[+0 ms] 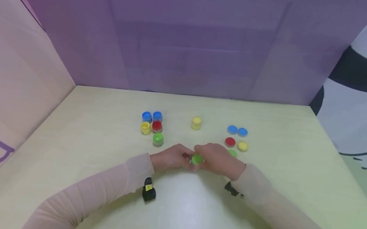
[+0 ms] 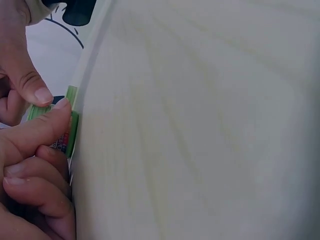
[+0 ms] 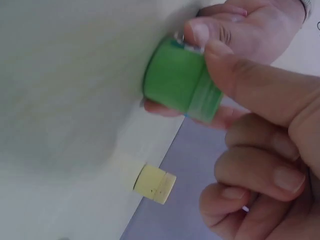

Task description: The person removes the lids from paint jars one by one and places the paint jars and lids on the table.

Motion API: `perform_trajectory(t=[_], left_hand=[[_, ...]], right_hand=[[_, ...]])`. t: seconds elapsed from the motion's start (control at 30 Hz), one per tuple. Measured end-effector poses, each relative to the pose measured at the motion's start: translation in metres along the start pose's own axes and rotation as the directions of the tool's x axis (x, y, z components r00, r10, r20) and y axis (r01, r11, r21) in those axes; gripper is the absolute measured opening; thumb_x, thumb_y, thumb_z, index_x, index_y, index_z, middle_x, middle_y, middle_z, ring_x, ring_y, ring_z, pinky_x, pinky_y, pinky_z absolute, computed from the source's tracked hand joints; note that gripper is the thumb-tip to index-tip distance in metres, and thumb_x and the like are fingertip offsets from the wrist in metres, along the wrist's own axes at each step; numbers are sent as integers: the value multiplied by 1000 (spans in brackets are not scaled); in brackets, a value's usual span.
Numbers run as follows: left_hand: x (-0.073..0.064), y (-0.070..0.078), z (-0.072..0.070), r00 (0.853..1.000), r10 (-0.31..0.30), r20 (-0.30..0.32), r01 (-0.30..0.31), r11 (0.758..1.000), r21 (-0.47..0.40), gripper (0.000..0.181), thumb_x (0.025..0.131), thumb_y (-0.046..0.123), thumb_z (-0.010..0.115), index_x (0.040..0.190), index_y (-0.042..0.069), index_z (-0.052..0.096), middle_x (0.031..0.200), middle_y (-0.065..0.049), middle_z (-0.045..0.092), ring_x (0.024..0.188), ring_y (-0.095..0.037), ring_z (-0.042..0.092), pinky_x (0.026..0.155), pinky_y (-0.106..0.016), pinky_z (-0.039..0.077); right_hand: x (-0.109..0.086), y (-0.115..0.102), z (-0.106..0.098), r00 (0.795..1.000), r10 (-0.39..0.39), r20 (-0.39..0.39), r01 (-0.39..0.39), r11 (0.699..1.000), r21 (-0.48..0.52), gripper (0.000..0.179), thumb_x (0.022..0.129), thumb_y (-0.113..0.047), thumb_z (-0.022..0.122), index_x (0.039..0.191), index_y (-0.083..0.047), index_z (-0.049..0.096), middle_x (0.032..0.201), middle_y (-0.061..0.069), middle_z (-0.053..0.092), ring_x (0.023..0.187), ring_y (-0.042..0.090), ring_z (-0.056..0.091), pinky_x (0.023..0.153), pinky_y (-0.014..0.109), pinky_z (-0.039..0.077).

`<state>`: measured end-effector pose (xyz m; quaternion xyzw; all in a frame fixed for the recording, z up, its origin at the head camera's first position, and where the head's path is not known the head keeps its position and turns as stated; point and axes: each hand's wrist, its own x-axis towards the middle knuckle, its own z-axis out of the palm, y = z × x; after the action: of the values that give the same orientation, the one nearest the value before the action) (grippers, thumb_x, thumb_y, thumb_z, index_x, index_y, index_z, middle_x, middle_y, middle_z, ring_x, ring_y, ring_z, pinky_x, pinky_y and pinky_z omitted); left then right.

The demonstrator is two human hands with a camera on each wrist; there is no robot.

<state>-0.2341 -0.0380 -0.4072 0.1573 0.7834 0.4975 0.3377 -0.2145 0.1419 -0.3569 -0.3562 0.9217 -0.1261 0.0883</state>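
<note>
A small green jar [image 1: 197,159] is held between both hands at the table's middle. My left hand [image 1: 173,156] grips its body from the left, thumb on the label side in the left wrist view. From the other side, my right hand [image 1: 219,157] pinches the paler green lid [image 3: 206,100], which sits on the jar in the right wrist view. The right hand's other fingers are curled. A green lid [image 1: 232,153] lies partly hidden behind the right hand. To the left of the hands stands another green jar [image 1: 158,140], without a lid.
Two blue jars [image 1: 147,117], a yellow jar [image 1: 146,128] and a red jar [image 1: 157,126] stand back left. A lidded yellow jar [image 1: 196,123] stands behind the hands. Blue lids [image 1: 232,129], a red lid [image 1: 230,142] and a yellow lid [image 1: 242,146] lie right. A purple partition [image 1: 195,56] borders the table.
</note>
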Motion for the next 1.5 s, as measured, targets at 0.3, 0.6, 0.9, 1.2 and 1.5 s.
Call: perform_trajectory(t=[0.3, 0.6, 0.9, 1.2, 1.5], left_hand=[[2, -1, 1, 1000, -2, -16, 2, 1000, 16, 28, 78, 15, 76, 106, 16, 71, 81, 2, 60, 77, -12, 48, 74, -26, 41], [2, 0, 1, 1000, -11, -25, 12, 1000, 14, 27, 76, 16, 78, 101, 13, 71, 77, 1, 59, 76, -12, 49, 74, -25, 42], [2, 0, 1, 999, -7, -36, 7, 1000, 18, 33, 78, 15, 77, 110, 16, 70, 86, 3, 61, 82, -12, 51, 78, -26, 41], [4, 1, 2, 998, -29, -62, 31, 999, 28, 32, 78, 8, 75, 108, 17, 71, 99, 4, 69, 92, -11, 58, 92, -31, 43], [7, -3, 1, 996, -41, -81, 43, 999, 22, 35, 77, 8, 76, 110, 16, 70, 103, 2, 68, 95, -13, 55, 91, -33, 43]], right_hand=[[4, 14, -6, 996, -57, 71, 52, 996, 73, 24, 74, -15, 79, 90, -19, 61, 76, -8, 58, 64, 9, 44, 64, 24, 41], [4, 14, -12, 988, -115, 105, 108, 992, 68, 28, 79, -9, 75, 104, -18, 67, 101, -2, 69, 85, 13, 62, 79, 31, 49], [-1, 14, -6, 993, -75, 91, 71, 996, 44, 33, 84, -20, 72, 116, -17, 65, 105, -1, 69, 86, 12, 63, 77, 28, 50], [-6, -9, 0, 985, 169, -30, -169, 986, 3, 35, 85, -39, 68, 83, -7, 52, 57, -3, 35, 48, 10, 31, 43, 21, 23], [0, -16, 0, 949, 315, 21, -314, 948, -48, 42, 81, -46, 69, 75, -9, 51, 56, -2, 36, 49, 12, 35, 44, 23, 25]])
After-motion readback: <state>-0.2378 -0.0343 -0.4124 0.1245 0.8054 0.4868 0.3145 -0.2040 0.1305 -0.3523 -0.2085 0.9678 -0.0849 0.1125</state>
